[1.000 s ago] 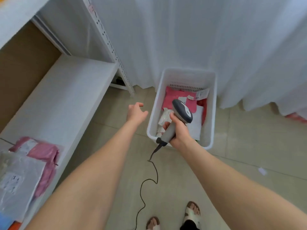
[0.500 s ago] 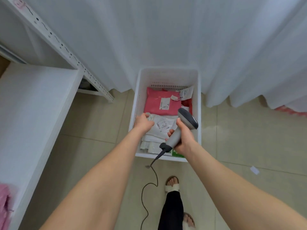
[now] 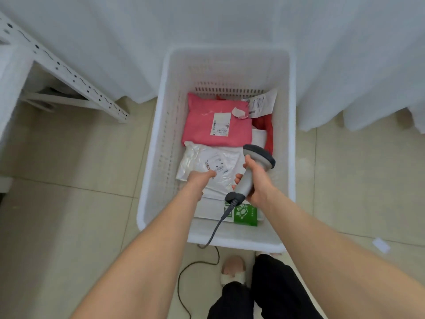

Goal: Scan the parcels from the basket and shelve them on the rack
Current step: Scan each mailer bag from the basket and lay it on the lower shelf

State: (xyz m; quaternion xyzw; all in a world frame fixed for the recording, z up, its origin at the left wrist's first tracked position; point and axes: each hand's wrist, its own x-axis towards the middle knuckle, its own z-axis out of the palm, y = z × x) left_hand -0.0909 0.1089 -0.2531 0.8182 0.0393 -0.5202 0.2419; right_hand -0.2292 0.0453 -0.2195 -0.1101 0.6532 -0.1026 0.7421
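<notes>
In basket (image 3: 158, 146) | left hand (image 3: 199, 178) pinches white parcel (image 3: 197, 157) | right hand (image 3: 257, 183) grips scanner (image 3: 259, 155) | pink parcel (image 3: 200, 125) behind

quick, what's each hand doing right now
Left hand: pinches the white parcel in the basket, thumb on top.
Right hand: grips the scanner by its handle.

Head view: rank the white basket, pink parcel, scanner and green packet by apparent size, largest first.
1. white basket
2. pink parcel
3. scanner, though it is held nearer the camera, which enlarges it
4. green packet, only partly showing
</notes>
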